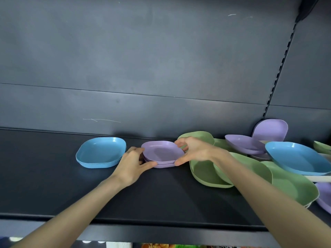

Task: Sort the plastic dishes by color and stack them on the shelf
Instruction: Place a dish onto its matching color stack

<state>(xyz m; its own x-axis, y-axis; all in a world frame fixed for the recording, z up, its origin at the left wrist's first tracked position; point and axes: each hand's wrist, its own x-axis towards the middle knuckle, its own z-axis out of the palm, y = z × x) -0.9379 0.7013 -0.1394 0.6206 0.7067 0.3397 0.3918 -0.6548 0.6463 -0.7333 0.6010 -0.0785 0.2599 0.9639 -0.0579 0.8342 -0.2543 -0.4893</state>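
Presently in hand: the purple stack (162,153) sits on the shelf (53,185), just right of the blue stack (101,153). The left hand (133,162) pinches its left edge, thumb in front and fingers behind, and the right hand (194,151) pinches its right edge the same way.
Top dish: it seems not quite seated on those beneath — the rims look slightly out of line.
Risk, nesting: if released askew, the top dish could rock or slide off, since smooth plastic probably offers little friction.
Risk, neighbours: the right forearm passes above the green dishes (206,174), which lie loose and overlapping. A careless pull back could drag one toward the front edge.
Risk, heap at right: a loose blue dish (299,158) rides on green ones, and purple dishes (270,130) lean against the back — taking one from underneath may topple the rest.
Surface: dark, matt and flat, seemingly metal.
Room: a shop-type rack with a grey back panel (125,59) and a slotted upright (279,68) at right. Goods below are too blurred to name.
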